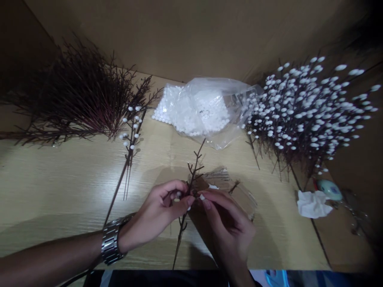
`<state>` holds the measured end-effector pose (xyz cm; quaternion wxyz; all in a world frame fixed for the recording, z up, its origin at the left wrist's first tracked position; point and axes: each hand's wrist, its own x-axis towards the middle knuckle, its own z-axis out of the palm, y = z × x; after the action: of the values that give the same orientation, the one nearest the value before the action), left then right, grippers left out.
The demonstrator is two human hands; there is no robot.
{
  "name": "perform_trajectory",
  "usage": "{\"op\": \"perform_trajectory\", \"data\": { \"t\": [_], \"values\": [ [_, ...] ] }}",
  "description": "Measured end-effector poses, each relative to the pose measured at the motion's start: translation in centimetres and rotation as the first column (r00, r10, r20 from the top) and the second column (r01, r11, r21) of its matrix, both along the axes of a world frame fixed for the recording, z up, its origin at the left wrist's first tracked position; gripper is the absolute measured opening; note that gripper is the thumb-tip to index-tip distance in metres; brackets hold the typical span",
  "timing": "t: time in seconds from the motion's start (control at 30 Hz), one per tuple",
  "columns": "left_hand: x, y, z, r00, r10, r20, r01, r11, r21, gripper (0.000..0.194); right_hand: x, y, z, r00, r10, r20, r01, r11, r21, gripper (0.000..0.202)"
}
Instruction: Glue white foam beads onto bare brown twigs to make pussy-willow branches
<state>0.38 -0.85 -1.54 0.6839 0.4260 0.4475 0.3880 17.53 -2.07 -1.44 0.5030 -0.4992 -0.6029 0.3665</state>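
Near the front middle of the table, my left hand (164,209) is closed round a dark brown artificial twig (195,167), which stands slanted with bare side shoots above and below the grip. A few white beads show between the left fingers. My right hand (229,221) pinches a small white bead (202,197) between thumb and forefinger, close beside the twig's stem. Whether the bead touches a shoot I cannot tell. Behind the hands lies a clear plastic bag (203,105) full of white beads. A twig tipped with white beads (131,135) rests to its left.
Bare brown twigs (89,95) are heaped at the back left. Many bead-tipped twigs (305,107) form a pile at the back right. A crumpled white tissue (313,204) and a pale green object (330,189) sit at the right. Brown cardboard (241,201) lies behind my right hand.
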Motion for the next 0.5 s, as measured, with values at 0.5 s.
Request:
{"op": "perform_trajectory", "data": {
  "t": [0.5],
  "values": [
    [0.2, 0.32, 0.4, 0.999, 0.051, 0.007, -0.051, 0.998, 0.031, 0.018, 0.04, 0.03, -0.13, 0.998, -0.035, 0.049, 0.034, 0.999, 0.026, 0.031]
  ]
}}
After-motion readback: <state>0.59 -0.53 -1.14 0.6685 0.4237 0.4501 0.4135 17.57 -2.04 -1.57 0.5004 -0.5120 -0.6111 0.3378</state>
